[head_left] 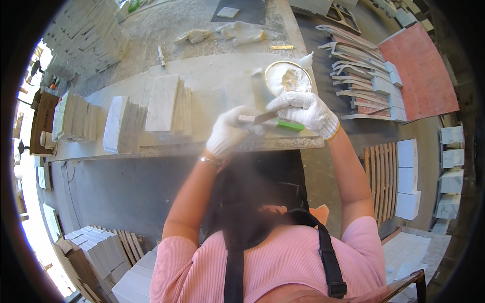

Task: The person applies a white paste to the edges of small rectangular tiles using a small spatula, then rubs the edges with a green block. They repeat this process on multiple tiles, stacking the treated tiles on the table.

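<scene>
White knit gloves cover both of my hands above the front edge of the worktable. My left hand (230, 132) is closed round the end of a pale narrow strip (246, 119), whose kind I cannot make out. From my right hand (307, 112), which is closed, a thin brownish-grey putty knife blade (264, 117) points toward the left hand and crosses the strip. Below the right fingers a bright green bar (290, 125) shows; what it belongs to is hidden. Just beyond the right hand stands an open round tin (275, 83) of white paste.
Marble-look tiles (162, 103) stand in several stacks along the table's left. At the back lie loose gloves (240, 33), a brass-coloured strip (281, 47) and a small tool (161, 56). Right of the table are a rack of strips (353, 76) and a wooden pallet (381, 179).
</scene>
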Demonstrator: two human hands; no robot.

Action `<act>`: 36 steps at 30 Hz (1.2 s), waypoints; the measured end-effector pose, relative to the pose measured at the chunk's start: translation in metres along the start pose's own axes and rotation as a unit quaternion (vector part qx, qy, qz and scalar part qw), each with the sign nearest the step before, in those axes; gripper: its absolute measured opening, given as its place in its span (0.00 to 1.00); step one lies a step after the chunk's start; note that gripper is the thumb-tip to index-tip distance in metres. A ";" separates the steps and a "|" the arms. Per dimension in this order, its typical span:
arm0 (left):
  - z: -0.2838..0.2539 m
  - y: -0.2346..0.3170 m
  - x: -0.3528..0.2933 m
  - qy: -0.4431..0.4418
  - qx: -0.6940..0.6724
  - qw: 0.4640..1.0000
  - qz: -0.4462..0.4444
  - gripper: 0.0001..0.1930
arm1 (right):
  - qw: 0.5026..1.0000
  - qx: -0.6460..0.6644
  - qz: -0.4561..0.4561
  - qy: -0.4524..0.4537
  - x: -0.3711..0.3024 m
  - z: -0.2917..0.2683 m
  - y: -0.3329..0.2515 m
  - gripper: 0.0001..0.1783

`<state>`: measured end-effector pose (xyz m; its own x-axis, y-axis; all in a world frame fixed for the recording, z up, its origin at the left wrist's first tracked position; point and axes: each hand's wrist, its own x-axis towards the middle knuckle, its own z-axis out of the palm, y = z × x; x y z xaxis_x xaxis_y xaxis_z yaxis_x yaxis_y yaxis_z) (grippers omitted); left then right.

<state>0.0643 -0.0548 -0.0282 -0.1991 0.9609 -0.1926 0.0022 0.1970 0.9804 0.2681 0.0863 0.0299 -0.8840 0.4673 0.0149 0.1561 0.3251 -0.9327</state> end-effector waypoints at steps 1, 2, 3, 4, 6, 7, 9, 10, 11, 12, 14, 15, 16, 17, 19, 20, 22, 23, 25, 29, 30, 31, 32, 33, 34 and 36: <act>0.000 0.002 -0.001 0.003 0.004 1.000 -0.012 0.19 | 0.999 -0.031 -0.024 -0.015 0.003 0.000 -0.002 0.15; 0.000 0.002 -0.002 0.009 0.013 1.000 -0.007 0.19 | 0.998 -0.042 -0.038 -0.021 0.007 0.001 -0.004 0.15; 0.000 0.001 -0.003 0.012 0.023 1.000 -0.015 0.19 | 0.997 -0.053 -0.051 -0.027 0.011 0.002 -0.006 0.16; -0.002 -0.001 -0.003 0.017 0.037 0.999 -0.006 0.20 | 0.995 -0.065 -0.065 -0.033 0.015 0.004 -0.007 0.16; -0.005 -0.007 -0.003 0.020 0.052 0.998 0.032 0.20 | 0.990 -0.086 -0.101 -0.040 0.023 0.009 -0.007 0.15; -0.006 -0.010 -0.001 0.018 0.052 0.997 0.061 0.20 | 0.987 -0.100 -0.118 -0.043 0.026 0.010 -0.008 0.16; -0.007 -0.014 0.001 0.021 0.071 0.992 0.099 0.19 | 0.989 -0.084 -0.116 -0.043 0.028 0.011 -0.009 0.15; -0.006 -0.015 0.002 0.027 0.090 0.990 0.106 0.18 | 0.989 -0.077 -0.115 -0.043 0.027 0.011 -0.010 0.15; -0.006 -0.014 0.001 0.034 0.123 0.988 0.092 0.17 | 0.989 -0.090 -0.108 -0.050 0.026 0.010 -0.011 0.15; -0.004 -0.012 0.002 0.032 0.091 0.992 0.086 0.16 | 0.988 -0.103 -0.101 -0.058 0.023 0.007 -0.013 0.15; 0.000 -0.007 0.001 0.029 0.056 0.997 0.033 0.13 | 0.988 -0.112 -0.083 -0.063 0.017 0.003 -0.018 0.15; 0.001 -0.003 0.000 0.027 0.045 0.998 0.022 0.12 | 0.990 -0.107 -0.070 -0.061 0.014 0.002 -0.020 0.14; 0.002 -0.001 -0.003 0.025 0.033 0.999 0.011 0.11 | 0.992 -0.103 -0.039 -0.060 0.012 0.002 -0.022 0.14; 0.003 0.001 -0.004 0.022 0.016 0.999 0.034 0.10 | 0.992 -0.100 -0.049 -0.054 0.010 0.002 -0.023 0.14; 0.003 0.003 -0.003 0.031 0.022 0.999 0.024 0.10 | 0.995 -0.092 -0.018 -0.046 0.006 0.004 -0.026 0.15; 0.003 0.002 -0.003 0.034 0.024 0.999 0.032 0.10 | 0.994 -0.097 -0.037 -0.037 0.003 0.006 -0.027 0.15; 0.003 -0.001 -0.002 0.032 0.015 0.998 0.046 0.11 | 0.993 -0.094 -0.063 -0.019 -0.003 0.009 -0.027 0.15; 0.003 -0.003 -0.002 0.029 0.011 0.998 0.048 0.12 | 0.994 -0.102 -0.039 -0.002 -0.006 0.012 -0.026 0.15; 0.003 -0.008 -0.002 0.030 0.011 0.998 0.046 0.15 | 0.995 -0.090 -0.016 0.038 -0.010 0.019 -0.021 0.16; 0.003 -0.018 0.000 0.038 0.009 0.996 0.085 0.19 | 0.993 -0.035 0.002 0.111 -0.020 0.037 -0.013 0.15; 0.004 -0.021 0.001 0.045 0.027 0.995 0.090 0.19 | 0.991 -0.025 0.009 0.129 -0.023 0.042 -0.012 0.15; 0.004 -0.024 0.002 0.052 0.048 0.993 0.093 0.20 | 0.988 -0.008 0.029 0.151 -0.026 0.048 -0.013 0.14; 0.004 -0.027 0.002 0.061 0.070 0.990 0.105 0.20 | 0.986 -0.016 0.022 0.166 -0.028 0.054 -0.013 0.15; 0.005 -0.030 0.003 0.061 0.067 0.991 0.096 0.21 | 0.982 -0.018 0.027 0.185 -0.030 0.060 -0.014 0.15; 0.005 -0.033 0.004 0.062 0.064 0.991 0.096 0.22 | 0.979 -0.015 0.022 0.202 -0.032 0.064 -0.015 0.15; 0.005 -0.038 0.004 0.063 0.055 0.992 0.089 0.24 | 0.976 -0.049 0.030 0.211 -0.034 0.069 -0.017 0.16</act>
<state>0.0681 -0.0576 -0.0660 -0.3062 0.9520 -0.0029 0.1546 0.0527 0.9866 0.2648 0.0083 0.0202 -0.6152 0.7779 0.1281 0.2613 0.3545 -0.8978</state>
